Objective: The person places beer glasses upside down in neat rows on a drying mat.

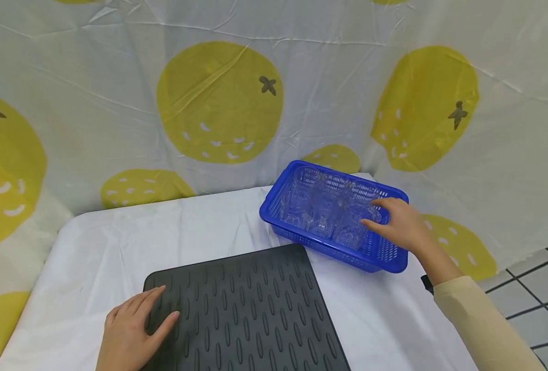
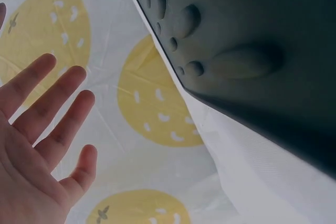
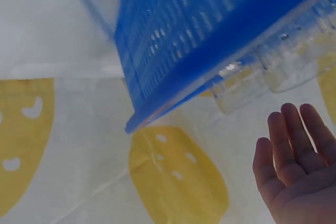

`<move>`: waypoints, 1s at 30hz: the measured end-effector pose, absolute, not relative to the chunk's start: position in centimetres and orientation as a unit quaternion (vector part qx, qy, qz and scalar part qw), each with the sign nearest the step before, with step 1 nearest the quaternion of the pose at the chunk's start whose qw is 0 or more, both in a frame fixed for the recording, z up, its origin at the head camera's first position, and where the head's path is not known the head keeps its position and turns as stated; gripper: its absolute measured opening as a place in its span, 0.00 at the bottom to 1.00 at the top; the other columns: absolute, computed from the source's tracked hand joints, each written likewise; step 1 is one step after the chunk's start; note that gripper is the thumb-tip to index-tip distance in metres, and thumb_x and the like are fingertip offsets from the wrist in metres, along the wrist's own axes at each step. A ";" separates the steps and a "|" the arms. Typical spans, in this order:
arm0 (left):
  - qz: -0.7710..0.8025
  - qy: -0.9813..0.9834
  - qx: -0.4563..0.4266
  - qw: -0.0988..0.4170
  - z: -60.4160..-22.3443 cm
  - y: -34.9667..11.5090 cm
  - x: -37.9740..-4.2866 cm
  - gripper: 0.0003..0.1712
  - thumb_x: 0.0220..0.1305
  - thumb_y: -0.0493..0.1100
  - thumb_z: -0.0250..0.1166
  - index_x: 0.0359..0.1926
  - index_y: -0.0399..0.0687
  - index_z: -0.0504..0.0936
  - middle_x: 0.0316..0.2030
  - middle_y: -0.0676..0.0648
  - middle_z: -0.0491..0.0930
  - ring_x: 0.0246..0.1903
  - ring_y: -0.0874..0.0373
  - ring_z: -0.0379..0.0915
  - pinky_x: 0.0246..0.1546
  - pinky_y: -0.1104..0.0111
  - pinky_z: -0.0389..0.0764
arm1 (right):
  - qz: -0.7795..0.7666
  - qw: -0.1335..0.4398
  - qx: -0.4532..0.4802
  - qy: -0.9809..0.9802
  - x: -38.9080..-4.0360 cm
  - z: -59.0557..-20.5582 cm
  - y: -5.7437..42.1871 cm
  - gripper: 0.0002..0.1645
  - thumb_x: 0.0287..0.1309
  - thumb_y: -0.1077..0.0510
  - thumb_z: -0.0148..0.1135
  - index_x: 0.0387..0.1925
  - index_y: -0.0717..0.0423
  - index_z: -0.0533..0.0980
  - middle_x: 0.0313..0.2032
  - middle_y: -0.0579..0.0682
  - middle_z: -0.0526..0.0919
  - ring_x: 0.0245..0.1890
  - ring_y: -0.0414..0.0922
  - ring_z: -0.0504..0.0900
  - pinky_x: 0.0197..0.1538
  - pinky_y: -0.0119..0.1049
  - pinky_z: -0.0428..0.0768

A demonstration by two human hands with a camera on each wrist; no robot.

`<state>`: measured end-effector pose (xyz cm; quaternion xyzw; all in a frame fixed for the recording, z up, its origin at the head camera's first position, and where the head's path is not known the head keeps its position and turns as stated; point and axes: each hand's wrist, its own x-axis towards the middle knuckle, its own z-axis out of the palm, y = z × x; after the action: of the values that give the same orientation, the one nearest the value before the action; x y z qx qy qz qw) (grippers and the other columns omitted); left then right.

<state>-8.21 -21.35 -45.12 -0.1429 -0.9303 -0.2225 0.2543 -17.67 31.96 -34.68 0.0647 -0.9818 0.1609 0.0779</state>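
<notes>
A blue plastic basket holds several clear glass mugs at the back right of the table. Above its right end reaches my right hand, thumb and fingers spread near the rightmost mug, with nothing held. In the right wrist view that hand has its fingers extended beside the glass rims. My left hand is spread over the left edge of a black ridged mat. The left wrist view has this hand with fingers apart and no object in them.
White cloth covers the table under the mat and basket. Behind it hangs a pale curtain printed with yellow fruit. Tiled floor shows past the table's right side.
</notes>
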 end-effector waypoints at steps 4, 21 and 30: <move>-0.220 -0.931 -0.140 0.255 -45.0 -21.4 -8.5 0.33 0.42 0.53 0.73 0.49 0.42 0.79 0.46 0.40 0.77 0.45 0.43 0.71 0.41 0.44 0.63 | 0.162 0.043 0.054 -0.984 -18.8 -35.1 32.4 0.49 0.48 0.31 0.60 0.58 0.66 0.68 0.55 0.66 0.69 0.58 0.65 0.62 0.54 0.64 0.62; -0.223 -0.936 -0.129 0.241 -45.1 -21.2 -8.4 0.34 0.43 0.54 0.72 0.50 0.43 0.77 0.48 0.40 0.75 0.48 0.43 0.68 0.42 0.44 0.61 | 0.184 -0.012 0.029 -0.982 -20.2 -35.1 31.8 0.60 0.40 0.27 0.63 0.61 0.70 0.62 0.54 0.69 0.70 0.53 0.63 0.69 0.50 0.60 0.70; -0.217 -0.935 -0.125 0.251 -45.4 -21.2 -8.3 0.33 0.41 0.54 0.73 0.49 0.42 0.78 0.47 0.40 0.76 0.46 0.42 0.70 0.39 0.42 0.64 | 0.210 -0.008 0.016 -0.978 -20.6 -36.0 31.4 0.64 0.37 0.27 0.65 0.62 0.72 0.59 0.54 0.70 0.69 0.53 0.64 0.69 0.50 0.59 0.71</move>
<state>-8.34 -21.24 -45.43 -0.1248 -0.9349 -0.2173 0.2512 -20.58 31.42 -35.96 0.0161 -0.9776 0.2096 -0.0083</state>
